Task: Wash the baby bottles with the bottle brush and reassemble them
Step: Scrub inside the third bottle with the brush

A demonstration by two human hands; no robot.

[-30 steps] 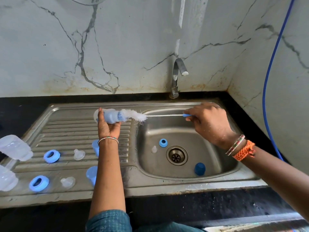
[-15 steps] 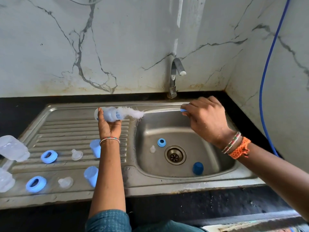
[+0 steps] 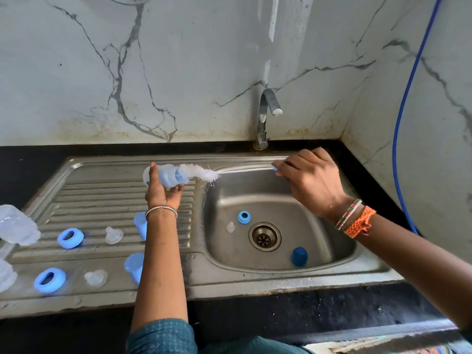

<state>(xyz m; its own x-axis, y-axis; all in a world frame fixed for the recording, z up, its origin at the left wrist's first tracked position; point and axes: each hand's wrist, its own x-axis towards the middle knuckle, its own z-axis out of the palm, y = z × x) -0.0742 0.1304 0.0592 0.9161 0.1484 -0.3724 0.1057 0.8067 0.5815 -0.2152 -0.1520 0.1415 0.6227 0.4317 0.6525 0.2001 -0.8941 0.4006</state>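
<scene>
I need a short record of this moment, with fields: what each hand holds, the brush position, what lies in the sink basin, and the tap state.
left hand: holds a baby bottle sideways
right hand: pinches the brush handle end
bottle brush: bristles partly inside the bottle mouth
sink basin: blue ring, clear nipple, dark blue cap
tap: no water seen
</scene>
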